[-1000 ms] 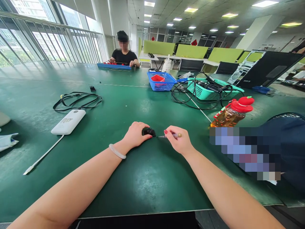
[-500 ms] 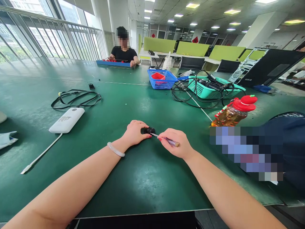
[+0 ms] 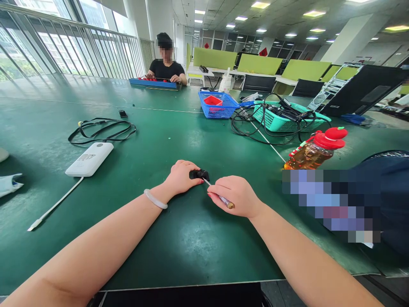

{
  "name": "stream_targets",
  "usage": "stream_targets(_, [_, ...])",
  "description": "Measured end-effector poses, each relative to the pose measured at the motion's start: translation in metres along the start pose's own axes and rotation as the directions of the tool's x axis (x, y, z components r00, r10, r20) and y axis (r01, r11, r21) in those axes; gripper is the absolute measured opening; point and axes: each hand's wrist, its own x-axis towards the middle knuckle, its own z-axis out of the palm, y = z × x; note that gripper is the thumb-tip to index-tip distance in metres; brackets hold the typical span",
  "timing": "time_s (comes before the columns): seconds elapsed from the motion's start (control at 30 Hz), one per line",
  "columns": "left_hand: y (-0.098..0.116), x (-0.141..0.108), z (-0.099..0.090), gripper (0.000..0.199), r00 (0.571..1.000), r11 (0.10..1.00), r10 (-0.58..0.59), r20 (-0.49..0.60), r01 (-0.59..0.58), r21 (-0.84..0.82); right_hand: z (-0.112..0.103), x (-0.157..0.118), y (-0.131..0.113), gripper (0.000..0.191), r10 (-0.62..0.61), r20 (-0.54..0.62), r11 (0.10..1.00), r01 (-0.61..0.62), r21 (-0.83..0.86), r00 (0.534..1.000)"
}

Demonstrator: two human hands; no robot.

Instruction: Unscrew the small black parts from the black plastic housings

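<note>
A small, black, block-shaped object with a glossy, dark upper face flecked by bright specks lies on the dark green, smooth-topped counter, near the middle of the scene; its finer markings are too small to read. The left hand grips its left end, thumb along the near side. The right hand is closed around a slim tool with a purplish, translucent handle, gold-coloured end cap and thin metal shaft, its tip at the object's near edge, angled far-left.
</note>
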Motion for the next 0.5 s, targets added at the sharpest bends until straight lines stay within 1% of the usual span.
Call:
stream_targets(0.1, [0.0003,0.0002,-0.0004,0.036,1.0,1.0,0.003,0.001,-0.003,0.001,-0.0008,0.0007,-0.0012,0.019,-0.022,0.025,0.999,0.023,-0.028,0.999])
stream_targets(0.23, [0.0013,0.0,-0.001,0.036,1.0,1.0,-0.002,0.004,0.002,0.001,0.0006,0.0016,-0.0043,0.023,-0.043,0.094,0.997,0.048,-0.054,0.995])
stream_targets(0.5, [0.0014,-0.0002,-0.0018,0.035,1.0,1.0,-0.014,0.004,0.014,-0.008,0.0031,0.0006,-0.004,0.022,0.054,0.152,0.999,-0.052,-0.013,0.987])
